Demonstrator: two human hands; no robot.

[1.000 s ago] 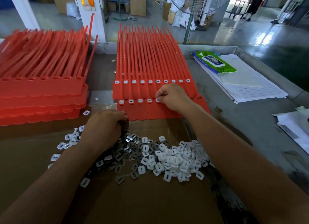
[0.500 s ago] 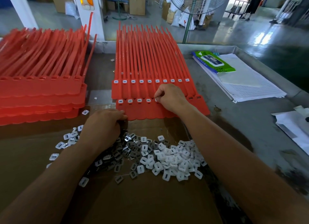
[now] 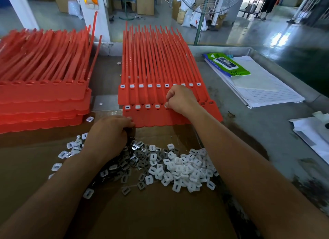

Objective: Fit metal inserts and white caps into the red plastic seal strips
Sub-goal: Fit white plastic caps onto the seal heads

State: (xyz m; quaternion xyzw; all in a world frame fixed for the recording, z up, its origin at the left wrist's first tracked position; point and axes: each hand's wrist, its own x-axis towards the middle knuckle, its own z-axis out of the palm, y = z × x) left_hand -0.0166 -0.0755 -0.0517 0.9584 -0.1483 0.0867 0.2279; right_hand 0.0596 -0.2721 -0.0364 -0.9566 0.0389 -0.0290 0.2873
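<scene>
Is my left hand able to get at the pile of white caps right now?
Probably yes. The left hand rests at the metal inserts, and the pile of white caps lies uncovered on the cardboard to its right; the right forearm only skirts its right edge.

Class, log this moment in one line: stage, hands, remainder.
stage: capping front strips | right hand: pinches white cap | left hand: on insert pile | remainder: rightmost sockets uncapped

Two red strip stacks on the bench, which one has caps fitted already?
The middle stack, under the right hand: white caps sit in its strip heads. The left stack shows only empty red sockets.
</scene>
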